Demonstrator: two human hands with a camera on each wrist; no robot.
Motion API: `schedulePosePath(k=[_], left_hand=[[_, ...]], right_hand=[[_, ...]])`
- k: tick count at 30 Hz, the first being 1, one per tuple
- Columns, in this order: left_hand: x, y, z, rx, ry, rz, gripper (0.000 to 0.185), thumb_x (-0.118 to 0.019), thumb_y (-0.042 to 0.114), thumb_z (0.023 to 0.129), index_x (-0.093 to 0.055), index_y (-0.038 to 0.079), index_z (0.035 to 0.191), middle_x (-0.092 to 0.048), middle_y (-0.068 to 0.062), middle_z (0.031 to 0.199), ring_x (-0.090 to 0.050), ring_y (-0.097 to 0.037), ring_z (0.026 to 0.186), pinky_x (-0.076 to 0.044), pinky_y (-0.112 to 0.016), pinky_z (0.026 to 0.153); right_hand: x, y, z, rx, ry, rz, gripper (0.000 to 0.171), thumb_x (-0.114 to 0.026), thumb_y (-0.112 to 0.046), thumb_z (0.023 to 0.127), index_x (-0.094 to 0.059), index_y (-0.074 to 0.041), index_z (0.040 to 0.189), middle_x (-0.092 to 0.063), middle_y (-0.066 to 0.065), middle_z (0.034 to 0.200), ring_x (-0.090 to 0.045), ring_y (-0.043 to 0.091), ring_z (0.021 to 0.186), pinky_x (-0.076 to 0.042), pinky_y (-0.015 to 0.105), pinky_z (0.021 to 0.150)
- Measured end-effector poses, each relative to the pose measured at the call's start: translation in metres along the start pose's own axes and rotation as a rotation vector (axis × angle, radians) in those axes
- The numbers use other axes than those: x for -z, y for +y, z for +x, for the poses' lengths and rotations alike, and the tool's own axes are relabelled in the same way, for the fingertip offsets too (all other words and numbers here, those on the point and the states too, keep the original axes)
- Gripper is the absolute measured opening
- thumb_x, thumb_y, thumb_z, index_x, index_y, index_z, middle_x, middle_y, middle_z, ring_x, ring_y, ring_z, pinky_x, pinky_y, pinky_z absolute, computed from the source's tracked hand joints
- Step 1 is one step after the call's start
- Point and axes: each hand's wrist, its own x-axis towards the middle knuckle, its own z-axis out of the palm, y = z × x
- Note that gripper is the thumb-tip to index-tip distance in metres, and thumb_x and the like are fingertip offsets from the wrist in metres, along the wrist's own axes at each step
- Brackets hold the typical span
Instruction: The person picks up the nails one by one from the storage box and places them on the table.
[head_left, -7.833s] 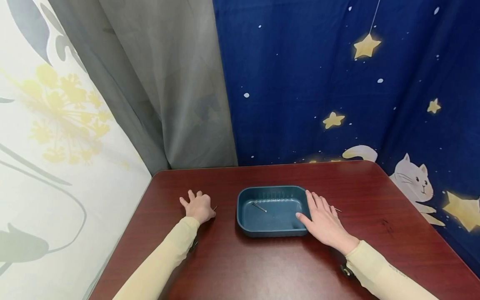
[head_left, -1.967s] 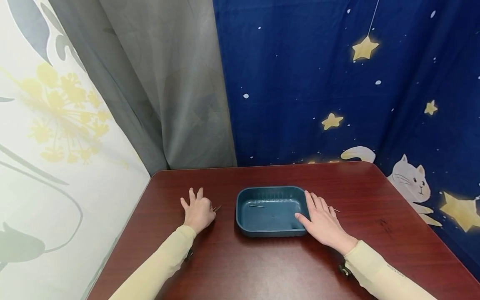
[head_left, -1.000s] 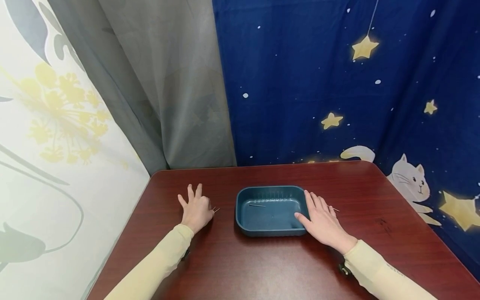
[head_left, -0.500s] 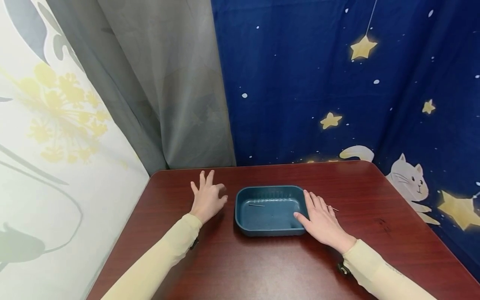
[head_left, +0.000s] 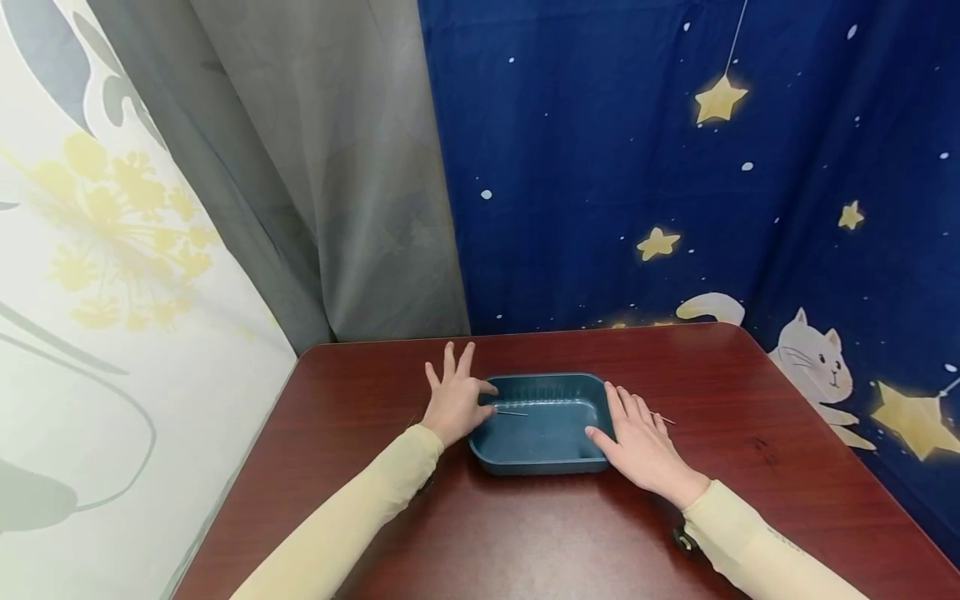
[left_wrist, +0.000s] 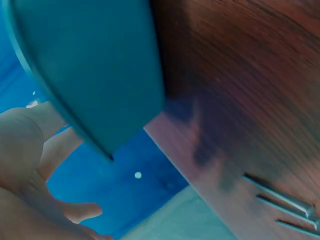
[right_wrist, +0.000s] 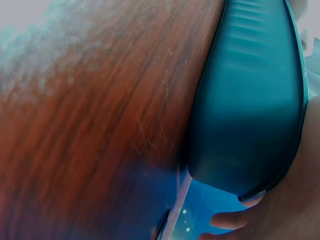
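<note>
A dark teal tray [head_left: 543,468] stands on the table. Inside it, near the left end, lies a thin metal nail [head_left: 512,413]. My left hand [head_left: 453,408] is over the tray's left rim, thumb and index finger apart and reaching inside, other fingers spread; I see nothing between them. The left wrist view shows 3 nails [left_wrist: 285,200] on the table below that hand. My right hand [head_left: 641,437] rests on the tray's right rim, fingers straight and thumb over the inside. Another nail [head_left: 666,418] lies just beyond its fingers.
The dark red wooden table [head_left: 555,542] has rounded far corners. A grey curtain [head_left: 375,208] and a blue star-patterned curtain [head_left: 570,192] hang behind its far edge. A pale printed curtain [head_left: 135,275] hangs at the left.
My left hand has left the nails on the table and moved right to the tray's rim. Its thumb and index finger have parted. The right hand and tray stay in place.
</note>
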Motion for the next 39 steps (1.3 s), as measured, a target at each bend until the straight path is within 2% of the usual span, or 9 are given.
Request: schedulePosePath(k=[5,10,16,19,26,30,35,39], left_hand=[[-0.015,0.003,0.008,-0.051,0.0,0.137,0.023,-0.085,0.038,0.081,-0.082,0.031,0.103,-0.019,-0.016,0.165,-0.001,-0.05,0.149,-0.012,-0.081,0.103],[-0.021,0.008,0.016,-0.069,-0.034,0.229,0.018,-0.085,0.037,0.08,-0.083,0.031,0.098,-0.022,-0.016,0.164,0.0,-0.05,0.149,-0.012,-0.082,0.102],[-0.026,0.013,0.024,-0.092,-0.052,0.245,0.008,-0.086,0.026,0.078,-0.083,0.031,0.084,-0.029,-0.017,0.162,-0.003,-0.053,0.148,-0.012,-0.083,0.101],[-0.03,0.016,0.024,-0.092,-0.069,0.26,0.009,-0.085,0.022,0.077,-0.081,0.031,0.078,-0.031,-0.016,0.161,-0.005,-0.053,0.148,-0.012,-0.083,0.101],[-0.034,0.02,0.026,-0.131,-0.048,0.342,0.016,-0.08,0.018,0.082,-0.076,0.029,0.071,-0.034,-0.012,0.161,-0.007,-0.051,0.149,-0.011,-0.082,0.102],[-0.036,0.019,0.028,-0.173,-0.089,0.346,0.019,-0.077,0.013,0.084,-0.076,0.027,0.071,-0.031,-0.009,0.162,-0.006,-0.049,0.15,-0.008,-0.082,0.103],[-0.038,0.018,0.032,-0.237,-0.125,0.357,0.019,-0.081,0.017,0.081,-0.073,0.027,0.067,-0.028,-0.007,0.164,-0.008,-0.048,0.15,-0.012,-0.082,0.102],[-0.037,0.018,0.033,-0.248,-0.146,0.332,0.022,-0.085,0.023,0.079,-0.069,0.027,0.064,-0.025,-0.008,0.165,-0.007,-0.048,0.15,-0.011,-0.082,0.102]], right_hand=[[-0.001,0.0,0.0,0.002,0.006,-0.002,0.088,-0.058,-0.051,0.098,-0.018,-0.004,0.161,-0.026,0.026,0.159,-0.024,0.051,0.143,-0.02,0.076,0.105],[-0.001,0.001,0.001,0.0,0.006,0.0,0.088,-0.058,-0.051,0.098,-0.018,-0.004,0.161,-0.026,0.026,0.159,-0.024,0.051,0.143,-0.02,0.076,0.105],[-0.003,0.002,0.001,-0.003,0.002,0.004,0.089,-0.059,-0.051,0.098,-0.017,-0.004,0.161,-0.026,0.026,0.16,-0.023,0.051,0.144,-0.019,0.076,0.105],[-0.003,0.002,0.001,-0.001,0.001,-0.001,0.089,-0.058,-0.052,0.098,-0.017,-0.004,0.161,-0.026,0.026,0.159,-0.024,0.051,0.143,-0.02,0.075,0.105],[-0.004,0.001,0.002,0.002,0.01,0.0,0.089,-0.06,-0.051,0.098,-0.019,-0.004,0.161,-0.027,0.026,0.159,-0.024,0.05,0.143,-0.02,0.075,0.105],[-0.004,0.001,0.001,0.004,0.005,-0.003,0.089,-0.06,-0.052,0.097,-0.019,-0.004,0.161,-0.027,0.026,0.159,-0.025,0.05,0.143,-0.02,0.076,0.105],[-0.003,0.001,0.0,0.003,0.006,-0.006,0.089,-0.06,-0.052,0.097,-0.019,-0.004,0.161,-0.026,0.025,0.16,-0.025,0.05,0.143,-0.02,0.076,0.105],[-0.001,0.001,0.0,0.003,0.007,-0.011,0.09,-0.06,-0.053,0.097,-0.019,-0.004,0.16,-0.026,0.025,0.16,-0.024,0.05,0.143,-0.02,0.077,0.104]])
